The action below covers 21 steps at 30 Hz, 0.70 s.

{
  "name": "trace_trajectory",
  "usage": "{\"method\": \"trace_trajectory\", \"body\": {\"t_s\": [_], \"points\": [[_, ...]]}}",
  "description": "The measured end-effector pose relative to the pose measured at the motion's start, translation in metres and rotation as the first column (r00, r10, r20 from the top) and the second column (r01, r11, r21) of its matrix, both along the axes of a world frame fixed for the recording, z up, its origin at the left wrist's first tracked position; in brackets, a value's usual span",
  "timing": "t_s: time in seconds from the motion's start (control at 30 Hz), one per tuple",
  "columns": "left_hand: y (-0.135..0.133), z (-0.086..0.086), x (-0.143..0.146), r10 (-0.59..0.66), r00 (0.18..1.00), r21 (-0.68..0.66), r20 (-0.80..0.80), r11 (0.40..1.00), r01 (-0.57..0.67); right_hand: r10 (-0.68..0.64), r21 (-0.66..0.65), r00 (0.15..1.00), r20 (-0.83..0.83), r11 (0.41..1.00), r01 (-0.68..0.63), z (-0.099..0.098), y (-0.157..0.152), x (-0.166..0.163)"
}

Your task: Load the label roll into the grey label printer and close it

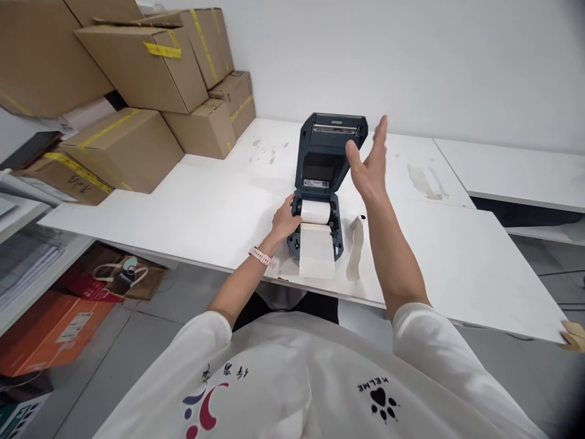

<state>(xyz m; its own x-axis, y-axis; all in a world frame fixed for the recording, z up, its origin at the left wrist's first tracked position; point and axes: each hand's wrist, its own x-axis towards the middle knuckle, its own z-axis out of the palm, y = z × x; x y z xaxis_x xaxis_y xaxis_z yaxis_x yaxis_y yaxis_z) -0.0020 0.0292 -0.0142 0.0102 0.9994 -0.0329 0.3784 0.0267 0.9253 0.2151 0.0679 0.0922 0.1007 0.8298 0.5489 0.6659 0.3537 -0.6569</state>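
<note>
- White table (205, 201) spans the view, with stacked cardboard boxes (141, 67) at its far left
- Dark printer (315, 194) stands opened near the table's front edge, ahead of the person, its long axis running away from the body
- Raised lid (325, 146) slants up from the hinge at the far end, just left of the right hand's fingers; that hand is the nearer to it
- Right hand (369, 174) is raised, thumb spread wide from the fingers; whether the thumb touches the lid I cannot tell
- Paper strip (317, 250) lies lengthwise along the printer, free end pointing toward the person
- Left hand (286, 219) is at the printer's left side, fingers bent beside the roll; whether they pinch anything I cannot tell
- White roll (315, 212) sits inside, its axis left to right
</note>
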Motion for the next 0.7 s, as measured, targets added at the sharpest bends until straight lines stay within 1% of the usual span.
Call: {"method": "trace_trajectory", "body": {"t_s": [0.07,0.1,0.13,0.17,0.2,0.23,0.27,0.3,0.33,0.37,0.47,0.57,0.63,0.7], "points": [[0.000,-0.006,0.000,-0.010,0.999,-0.024,0.044,1.000,0.011,0.006,0.058,0.998,0.061,0.998,-0.010,0.010,-0.015,0.000],[0.001,-0.009,0.001,-0.017,0.997,-0.024,0.073,1.000,0.019,0.036,0.055,0.995,0.097,0.998,-0.042,0.012,-0.022,-0.003],[0.001,-0.012,0.001,-0.020,0.994,-0.019,0.105,1.000,0.023,0.091,0.016,0.985,0.147,0.995,-0.094,0.012,-0.029,-0.007],[0.002,-0.014,0.003,-0.018,0.991,-0.010,0.135,1.000,0.020,0.167,-0.061,0.962,0.217,0.986,-0.157,0.010,-0.034,-0.012],[0.003,-0.017,0.004,-0.011,0.987,-0.002,0.158,1.000,0.012,0.255,-0.178,0.916,0.311,0.962,-0.207,0.005,-0.036,-0.018],[0.004,-0.019,0.005,-0.006,0.985,0.003,0.173,1.000,0.006,0.346,-0.314,0.845,0.408,0.922,-0.226,-0.001,-0.036,-0.025],[0.005,-0.021,0.007,-0.002,0.983,0.002,0.183,1.000,0.001,0.427,-0.441,0.762,0.487,0.873,-0.208,-0.009,-0.034,-0.032],[0.006,-0.022,0.008,0.005,0.982,-0.002,0.188,1.000,-0.004,0.489,-0.536,0.684,0.541,0.827,-0.167,-0.017,-0.031,-0.039],[0.007,-0.024,0.009,0.012,0.982,-0.007,0.190,1.000,-0.010,0.528,-0.595,0.626,0.574,0.794,-0.125,-0.024,-0.027,-0.046],[0.007,-0.024,0.010,0.018,0.981,-0.009,0.191,1.000,-0.016,0.547,-0.624,0.594,0.590,0.776,-0.095,-0.031,-0.022,-0.052],[0.008,-0.024,0.010,0.035,0.978,-0.007,0.204,0.999,-0.034,0.557,-0.632,0.577,0.597,0.770,-0.088,-0.041,-0.012,-0.062],[0.007,-0.023,0.010,0.040,0.974,-0.004,0.221,0.999,-0.040,0.588,-0.641,0.564,0.579,0.756,-0.131,-0.036,-0.012,-0.057],[0.006,-0.022,0.010,0.034,0.974,0.000,0.226,0.999,-0.035,0.634,-0.649,0.597,0.491,0.724,-0.235,-0.026,-0.016,-0.044],[0.005,-0.022,0.009,0.027,0.974,0.009,0.227,0.999,-0.030,0.670,-0.624,0.671,0.316,0.680,-0.385,-0.013,-0.023,-0.023]]}}
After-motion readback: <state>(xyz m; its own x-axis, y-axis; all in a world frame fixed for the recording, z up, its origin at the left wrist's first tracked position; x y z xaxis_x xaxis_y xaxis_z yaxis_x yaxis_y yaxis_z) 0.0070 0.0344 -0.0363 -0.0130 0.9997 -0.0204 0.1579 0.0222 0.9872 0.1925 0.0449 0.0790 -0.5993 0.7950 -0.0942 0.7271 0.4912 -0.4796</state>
